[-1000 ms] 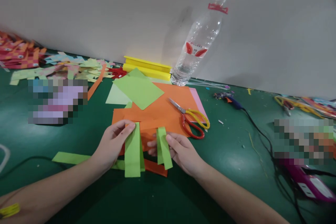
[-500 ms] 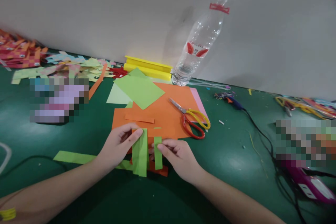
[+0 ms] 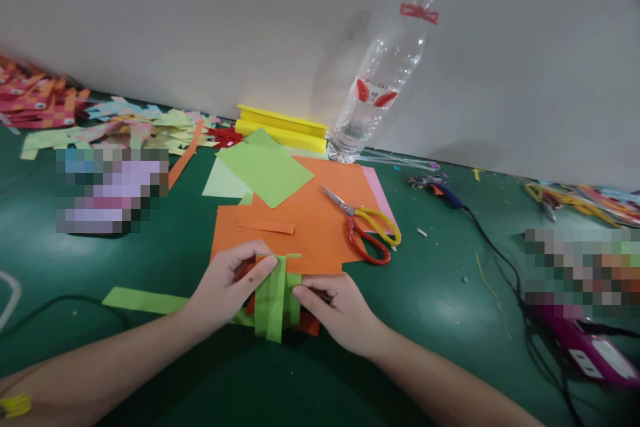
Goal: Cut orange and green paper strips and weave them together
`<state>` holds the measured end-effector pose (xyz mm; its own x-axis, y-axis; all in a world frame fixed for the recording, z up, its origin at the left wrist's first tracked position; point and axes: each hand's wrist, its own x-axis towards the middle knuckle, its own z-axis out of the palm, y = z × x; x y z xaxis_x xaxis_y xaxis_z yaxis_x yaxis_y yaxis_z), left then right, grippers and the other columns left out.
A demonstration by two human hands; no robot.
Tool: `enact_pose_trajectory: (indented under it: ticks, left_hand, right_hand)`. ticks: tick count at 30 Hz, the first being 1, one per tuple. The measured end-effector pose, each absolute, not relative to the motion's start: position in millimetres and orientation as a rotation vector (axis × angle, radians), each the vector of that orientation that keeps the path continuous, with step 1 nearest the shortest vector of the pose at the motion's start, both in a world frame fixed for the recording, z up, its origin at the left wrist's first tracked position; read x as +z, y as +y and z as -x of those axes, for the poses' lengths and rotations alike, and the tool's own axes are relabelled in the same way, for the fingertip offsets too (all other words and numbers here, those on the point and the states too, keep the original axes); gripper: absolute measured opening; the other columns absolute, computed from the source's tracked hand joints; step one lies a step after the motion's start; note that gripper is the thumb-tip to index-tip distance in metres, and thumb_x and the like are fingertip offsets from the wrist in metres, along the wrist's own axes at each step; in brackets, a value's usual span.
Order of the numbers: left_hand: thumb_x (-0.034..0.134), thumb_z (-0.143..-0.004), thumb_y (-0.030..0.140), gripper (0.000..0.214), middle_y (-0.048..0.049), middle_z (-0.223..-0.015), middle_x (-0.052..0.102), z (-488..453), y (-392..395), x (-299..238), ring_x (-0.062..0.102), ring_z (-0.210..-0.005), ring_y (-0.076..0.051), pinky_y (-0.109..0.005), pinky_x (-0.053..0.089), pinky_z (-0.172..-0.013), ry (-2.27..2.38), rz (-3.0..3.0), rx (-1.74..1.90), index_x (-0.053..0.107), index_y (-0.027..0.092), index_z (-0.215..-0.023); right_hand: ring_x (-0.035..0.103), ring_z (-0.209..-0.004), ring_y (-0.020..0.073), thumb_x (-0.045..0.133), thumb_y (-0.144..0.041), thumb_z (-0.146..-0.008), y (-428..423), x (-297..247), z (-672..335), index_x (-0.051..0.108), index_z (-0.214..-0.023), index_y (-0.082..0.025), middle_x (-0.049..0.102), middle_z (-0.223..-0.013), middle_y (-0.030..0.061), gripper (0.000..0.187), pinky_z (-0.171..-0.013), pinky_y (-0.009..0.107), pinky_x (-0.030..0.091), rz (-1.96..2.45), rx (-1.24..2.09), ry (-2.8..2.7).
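Note:
Between finger and thumb my left hand (image 3: 235, 287) pinches green paper strips (image 3: 270, 300) that hang down side by side. My right hand (image 3: 337, 307) is closed on another green paper strip (image 3: 293, 300), partly behind the first ones. Orange strips (image 3: 307, 325) show beneath and behind them, mostly hidden. Just beyond my hands lie orange paper sheets (image 3: 320, 207), with a loose orange strip (image 3: 265, 225) on top. Scissors (image 3: 357, 213) with one red and one yellow handle rest on the sheets. A long green strip (image 3: 143, 300) lies under my left forearm.
A green paper square (image 3: 267, 170) overlaps the orange sheets. Behind stand a yellow folded piece (image 3: 280, 130) and a tilted plastic bottle (image 3: 377, 73) against the grey wall. Paper scraps (image 3: 135, 127) lie left. A corded tool (image 3: 447, 195) and a magenta device (image 3: 585, 347) lie right.
My right hand has moved its green strip left, partly behind the strips in my left hand. My left hand has shifted slightly right and down with its strips.

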<state>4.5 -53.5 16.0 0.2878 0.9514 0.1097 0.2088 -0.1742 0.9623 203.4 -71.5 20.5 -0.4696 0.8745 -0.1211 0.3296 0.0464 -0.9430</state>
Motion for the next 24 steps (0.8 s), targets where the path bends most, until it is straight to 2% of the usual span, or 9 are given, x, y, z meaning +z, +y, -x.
enact_pose_trajectory:
  ticks: [5,7,10,12,15,20,24]
  left_hand:
    - [0.049,-0.085,0.035,0.025,0.0018,-0.060,0.051,-6,-52,18,0.045,-0.053,-0.012,-0.021,0.038,-0.051,1.128,-1.558,0.984,0.057,0.018,-0.070]
    - [0.050,-0.085,0.036,0.025,0.0020,-0.060,0.051,-6,-51,17,0.045,-0.054,-0.012,-0.022,0.037,-0.051,1.126,-1.541,0.982,0.056,0.018,-0.069]
    - [0.050,-0.085,0.039,0.027,0.0027,-0.059,0.049,-4,-51,16,0.045,-0.054,-0.012,-0.022,0.037,-0.052,1.133,-1.491,0.980,0.056,0.018,-0.068]
    - [0.051,-0.086,0.041,0.029,0.0032,-0.060,0.047,-3,-50,13,0.044,-0.054,-0.012,-0.021,0.037,-0.052,1.144,-1.443,0.979,0.055,0.018,-0.069]
    - [0.051,-0.086,0.043,0.030,0.0039,-0.059,0.044,-2,-49,10,0.043,-0.053,-0.011,-0.022,0.036,-0.051,1.162,-1.395,0.970,0.053,0.018,-0.069]
    - [0.052,-0.085,0.041,0.030,0.0043,-0.059,0.042,0,-49,10,0.041,-0.053,-0.011,-0.022,0.034,-0.051,1.147,-1.405,0.970,0.050,0.017,-0.067]
    - [0.052,-0.085,0.042,0.030,0.0038,-0.060,0.044,4,-49,10,0.041,-0.055,-0.011,-0.023,0.035,-0.053,1.189,-1.402,1.009,0.052,0.017,-0.068]
  right_hand:
    - [0.036,-0.051,0.0084,0.051,-0.034,-0.087,-71,20,-202,0.055,-0.061,-0.017,0.039,-0.056,-0.0050,0.031,-0.049,0.020,0.033,1.219,1.386,-1.861]
    - [0.042,-0.052,0.0090,0.052,-0.034,-0.086,-71,21,-202,0.059,-0.064,-0.017,0.046,-0.057,-0.0044,0.028,-0.051,0.021,0.037,1.200,1.407,-1.845]
    - [0.060,-0.068,0.0149,0.054,-0.035,-0.085,-69,22,-202,0.067,-0.087,-0.019,0.064,-0.074,0.0007,0.020,-0.067,0.026,0.048,1.075,1.552,-1.749]
    - [0.066,-0.080,0.0187,0.057,-0.037,-0.084,-67,22,-200,0.065,-0.104,-0.021,0.070,-0.087,0.0039,0.026,-0.078,0.032,0.051,0.974,1.667,-1.625]
    - [0.069,-0.086,0.0214,0.061,-0.043,-0.081,-62,20,-197,0.063,-0.113,-0.021,0.072,-0.093,0.0067,0.038,-0.080,0.036,0.053,0.867,1.759,-1.445]
    - [0.071,-0.076,0.0189,0.066,-0.040,-0.080,-59,11,-183,0.067,-0.106,-0.018,0.074,-0.089,0.0067,0.034,-0.068,0.033,0.057,0.889,1.818,-1.155]
    - [0.071,-0.067,0.0184,0.066,-0.043,-0.079,-59,12,-168,0.073,-0.089,-0.013,0.075,-0.077,0.0080,0.033,-0.070,0.036,0.058,0.998,1.783,-0.989]
